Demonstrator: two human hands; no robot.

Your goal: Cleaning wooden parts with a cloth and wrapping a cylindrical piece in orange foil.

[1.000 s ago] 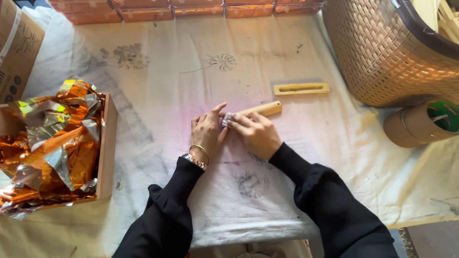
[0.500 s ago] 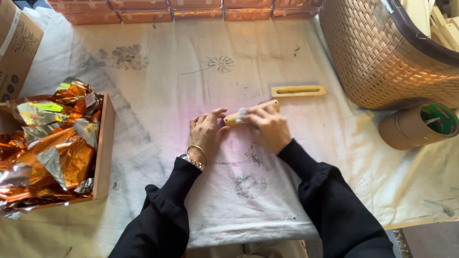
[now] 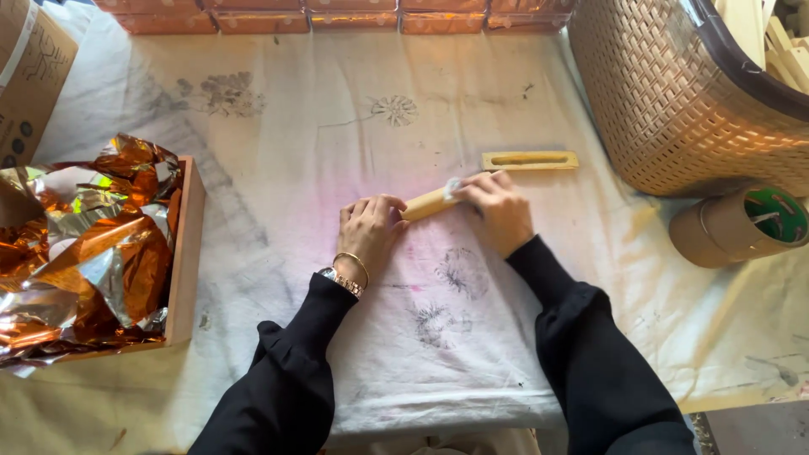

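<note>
Right hand (image 3: 497,206) slid farther along wooden stick (image 3: 425,204) — left hand (image 3: 371,232) unmoved.

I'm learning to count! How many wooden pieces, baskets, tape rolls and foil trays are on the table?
Wooden pieces: 2, the stick under both hands and the slotted piece
Woven basket: 1
Tape roll: 1
Tray of orange foil: 1
Total: 5

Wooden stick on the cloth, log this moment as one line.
left hand: pins wooden stick | right hand: presses white pad on stick | slotted wooden piece: beyond, untouched
</note>
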